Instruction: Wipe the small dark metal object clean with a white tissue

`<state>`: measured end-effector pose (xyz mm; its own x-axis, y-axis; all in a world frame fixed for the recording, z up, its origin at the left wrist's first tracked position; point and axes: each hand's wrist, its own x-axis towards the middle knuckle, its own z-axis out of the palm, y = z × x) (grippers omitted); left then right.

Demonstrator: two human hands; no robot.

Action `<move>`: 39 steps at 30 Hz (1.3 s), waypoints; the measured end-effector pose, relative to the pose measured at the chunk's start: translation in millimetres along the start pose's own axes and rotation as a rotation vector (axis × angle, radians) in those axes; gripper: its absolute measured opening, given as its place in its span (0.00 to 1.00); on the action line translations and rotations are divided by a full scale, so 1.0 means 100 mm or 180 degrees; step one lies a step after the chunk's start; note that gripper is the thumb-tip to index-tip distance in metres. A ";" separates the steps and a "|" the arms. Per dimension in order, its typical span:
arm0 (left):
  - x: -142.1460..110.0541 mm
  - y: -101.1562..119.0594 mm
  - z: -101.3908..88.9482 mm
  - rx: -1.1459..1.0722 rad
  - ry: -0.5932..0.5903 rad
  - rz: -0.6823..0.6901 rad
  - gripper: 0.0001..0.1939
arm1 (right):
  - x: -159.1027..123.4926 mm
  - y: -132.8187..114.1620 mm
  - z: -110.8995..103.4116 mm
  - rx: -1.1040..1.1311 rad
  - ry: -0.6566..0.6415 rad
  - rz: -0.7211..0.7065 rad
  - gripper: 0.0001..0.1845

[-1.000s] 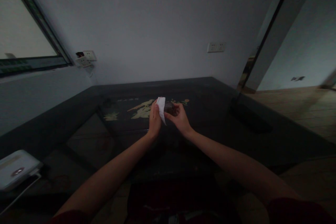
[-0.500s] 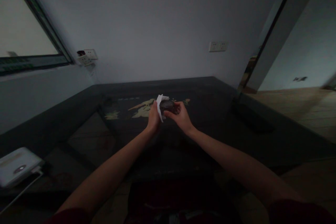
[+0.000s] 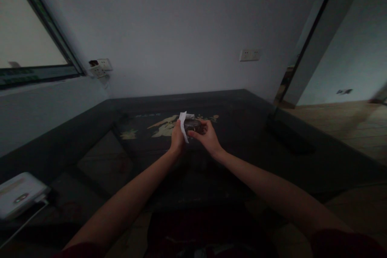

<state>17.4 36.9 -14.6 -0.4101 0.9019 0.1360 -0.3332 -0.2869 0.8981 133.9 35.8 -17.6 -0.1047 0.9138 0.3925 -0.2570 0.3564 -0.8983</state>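
Above the dark table [image 3: 236, 113], my right hand [image 3: 211, 137] is closed around a small, dark, shiny rounded object [image 3: 192, 125]; it looks like a glass or clear plastic cup, but the dim light hides its exact kind. My left hand [image 3: 177, 137] is closed on a white tissue [image 3: 183, 126], which it presses against the left end of that object. The tissue's edges stick up past my left fingers. Most of my left fingers are hidden behind the tissue.
A white box-like device [image 3: 22, 193] with a white cable [image 3: 24, 227] lies at the table's left edge. A dark flat object [image 3: 290, 137] rests on the right side. Wall sockets [image 3: 249, 55] are behind the table, and a window [image 3: 33, 28] is at the upper left.
The dark object has turned slightly in my hands, showing more of its side. Both hands stay together in nearly the same spot, with the tissue still against it.
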 end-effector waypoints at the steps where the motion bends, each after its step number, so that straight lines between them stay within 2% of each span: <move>1: 0.03 0.00 0.01 -0.0189 -0.0033 -0.0137 0.16 | -0.01 -0.02 0.01 0.0057 -0.0055 -0.0005 0.33; 4: 0.07 0.02 0.03 -0.0539 -0.0283 -0.0334 0.14 | -0.02 -0.06 0.01 0.0235 -0.0203 0.0013 0.33; 7: 0.06 0.01 0.01 -0.0394 -0.0246 -0.0279 0.18 | -0.01 -0.07 0.01 0.0254 -0.0202 0.0165 0.31; 9: 0.01 0.01 -0.01 0.0020 -0.0218 0.0091 0.21 | 0.00 -0.06 0.00 0.0291 -0.0145 0.0294 0.29; 14: -0.16 0.13 -0.04 0.1276 -0.0580 0.1732 0.25 | -0.02 -0.03 0.03 0.0503 -0.0054 0.0486 0.28; 16: -0.20 0.20 -0.04 0.1474 -0.0764 0.2072 0.25 | -0.05 -0.04 0.05 0.0565 -0.0131 0.0561 0.26; 18: -0.20 0.23 -0.04 0.1502 -0.0840 0.2144 0.25 | -0.07 -0.04 0.06 0.0556 -0.0172 0.0627 0.26; 21: -0.14 0.20 -0.03 0.1222 -0.0738 0.1734 0.24 | -0.08 -0.03 0.07 0.0405 -0.0073 0.0591 0.28; 27: 0.04 0.14 0.04 -0.0051 -0.0770 -0.0063 0.14 | -0.04 -0.03 0.03 0.0169 -0.0059 0.0315 0.30; 29: 0.06 0.14 0.05 -0.0289 -0.0796 -0.0413 0.13 | -0.03 -0.03 0.01 0.0156 -0.0092 0.0307 0.30; 30: 0.05 0.13 0.04 -0.0301 -0.0742 -0.0452 0.12 | -0.02 -0.02 0.01 0.0174 -0.0100 0.0327 0.30; 32: 0.02 0.11 0.01 -0.0097 -0.0512 -0.0250 0.14 | 0.00 -0.01 0.00 0.0251 -0.0126 0.0400 0.30; 34: -0.02 0.09 -0.02 0.0350 -0.0324 0.0265 0.18 | 0.00 0.00 0.00 0.0310 -0.0154 0.0515 0.30; 37: -0.10 0.09 -0.04 0.1081 -0.0413 0.1205 0.22 | 0.00 0.01 0.01 0.0338 -0.0112 0.0607 0.30; 39: -0.14 0.12 -0.03 0.1377 -0.0542 0.1674 0.23 | -0.02 0.01 0.03 0.0314 -0.0050 0.0583 0.29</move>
<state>16.5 20.0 -7.4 -0.2737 0.7267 0.6300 0.2553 -0.5767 0.7761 131.4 34.2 -18.6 -0.1732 0.9581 0.2282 -0.3252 0.1631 -0.9315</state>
